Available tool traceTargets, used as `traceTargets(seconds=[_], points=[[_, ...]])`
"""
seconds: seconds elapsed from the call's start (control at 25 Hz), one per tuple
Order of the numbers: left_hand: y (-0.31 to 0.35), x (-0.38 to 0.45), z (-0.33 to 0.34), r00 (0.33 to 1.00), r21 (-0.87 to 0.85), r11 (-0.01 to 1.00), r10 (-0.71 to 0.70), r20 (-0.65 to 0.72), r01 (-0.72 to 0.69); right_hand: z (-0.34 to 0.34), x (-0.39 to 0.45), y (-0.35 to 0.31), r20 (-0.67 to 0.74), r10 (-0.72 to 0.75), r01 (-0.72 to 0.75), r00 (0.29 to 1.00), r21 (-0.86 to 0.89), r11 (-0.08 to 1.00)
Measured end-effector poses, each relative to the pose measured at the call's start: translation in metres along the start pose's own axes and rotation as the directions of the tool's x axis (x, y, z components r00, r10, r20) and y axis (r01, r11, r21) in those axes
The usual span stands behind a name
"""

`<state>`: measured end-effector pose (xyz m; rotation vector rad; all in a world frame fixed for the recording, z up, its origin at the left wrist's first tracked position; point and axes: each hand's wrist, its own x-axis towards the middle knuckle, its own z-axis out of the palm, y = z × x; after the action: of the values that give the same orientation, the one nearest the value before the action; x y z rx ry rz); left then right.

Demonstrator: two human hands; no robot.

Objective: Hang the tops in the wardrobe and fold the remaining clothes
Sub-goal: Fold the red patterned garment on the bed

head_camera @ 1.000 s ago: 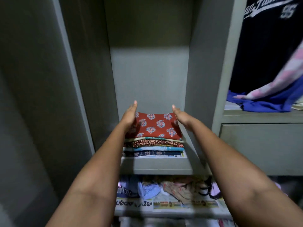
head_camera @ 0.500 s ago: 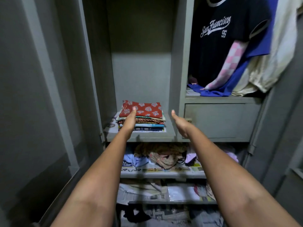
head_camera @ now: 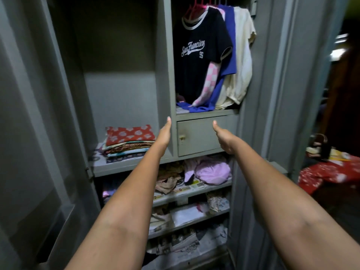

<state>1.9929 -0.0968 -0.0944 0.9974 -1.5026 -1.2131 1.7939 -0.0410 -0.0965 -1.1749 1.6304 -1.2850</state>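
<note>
A stack of folded clothes (head_camera: 128, 142), topped by a red floral piece, lies on the wardrobe's left shelf (head_camera: 116, 165). In the upper right compartment hang a black San Francisco T-shirt (head_camera: 196, 53), a blue top (head_camera: 228, 41) and a cream top (head_camera: 242, 61) on hangers. My left hand (head_camera: 164, 133) is stretched out flat to the right of the stack, touching nothing. My right hand (head_camera: 224, 138) is held out in front of the small locker door (head_camera: 198, 137), fingers straight and empty.
The grey wardrobe's doors stand open on both sides (head_camera: 29, 114). Lower shelves hold loose clothes and newspaper lining (head_camera: 194, 184). A red patterned cloth (head_camera: 329, 173) lies at the right with a bag above it.
Both hands have left the sides of the folded stack and drawn back. The view has pulled away and swung right, so the hanging tops and lower shelves now show.
</note>
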Motion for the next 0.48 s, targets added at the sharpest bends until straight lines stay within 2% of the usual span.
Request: traceTargets(seconds=[0.16,0.28,0.36,0.4,0.48], points=[[0.007,-0.014,0.056,0.981,-0.006,1.000,-0.003,0.193,0.004,-0.049,-0.053,0.015,-0.173,0.047,-0.034,0.984,0.075,0.997],[0.017,-0.047,0.107,0.932,-0.030,1.000,0.007,0.363,0.004,-0.091,-0.114,0.030,-0.309,0.116,-0.086,0.944,0.109,0.990],[0.023,-0.073,0.146,0.874,-0.060,0.998,0.017,0.486,0.014,-0.147,-0.134,0.070,-0.389,0.045,0.000,0.920,0.114,0.993],[0.025,-0.088,0.167,0.837,-0.067,0.998,0.023,0.547,0.016,-0.168,-0.160,0.081,-0.473,0.038,0.010,0.880,0.099,0.995],[0.031,-0.124,0.210,0.738,-0.075,0.997,0.044,0.674,0.009,-0.182,-0.235,0.074,-0.592,0.157,-0.053,0.790,0.189,0.981]])
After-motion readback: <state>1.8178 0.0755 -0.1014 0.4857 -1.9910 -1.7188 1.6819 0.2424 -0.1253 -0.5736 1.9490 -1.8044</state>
